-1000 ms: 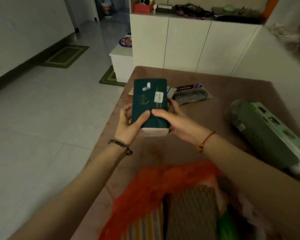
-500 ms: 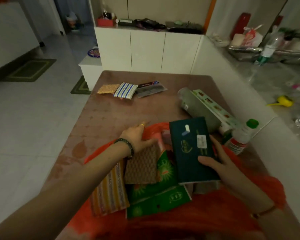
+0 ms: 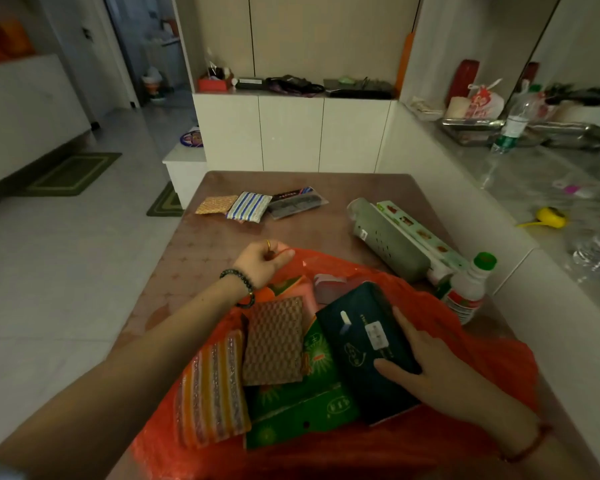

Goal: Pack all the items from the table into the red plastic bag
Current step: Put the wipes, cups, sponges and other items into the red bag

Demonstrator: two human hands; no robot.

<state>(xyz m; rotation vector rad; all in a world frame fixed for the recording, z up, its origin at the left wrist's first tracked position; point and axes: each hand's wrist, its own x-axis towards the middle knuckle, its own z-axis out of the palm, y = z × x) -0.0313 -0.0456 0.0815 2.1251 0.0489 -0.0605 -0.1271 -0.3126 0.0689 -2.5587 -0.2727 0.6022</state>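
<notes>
- Two bare hands are working over a brown tabletop (image 3: 201, 271), seen from above and behind; a red plastic bag (image 3: 413, 445) is lying open along the near edge, spreading toward the near right corner
- the left hand (image 3: 262, 259) is pinching the bag's far rim, fingers closed on the red plastic and holding the mouth up; a dark bead bracelet (image 3: 241, 284) is sitting on that wrist
- the right hand (image 3: 426, 368) is gripping a dark green packet (image 3: 361, 348) inside the bag's mouth; the thumb is pressing on its top face and the fingers are wrapping its right side; the packet is tilting, its far end raised
- several things are already lying in the bag: an orange striped pouch (image 3: 210, 389) at the left, a brown textured pad (image 3: 274, 344) overlapping it, a bright green packet (image 3: 298, 407) beneath, and a pink item (image 3: 326, 287) farther in
- still out near the far edge, three flat items are sitting in a row, touching: an orange checked pouch (image 3: 215, 205), a blue striped pouch (image 3: 248, 206), and a dark packaged item (image 3: 297, 201)
- along the right edge, a grey-green roll (image 3: 387, 242) is lying beside a long printed box (image 3: 421, 233); a white bottle with a green cap (image 3: 468, 289) is leaning just beside the bag's right rim
</notes>
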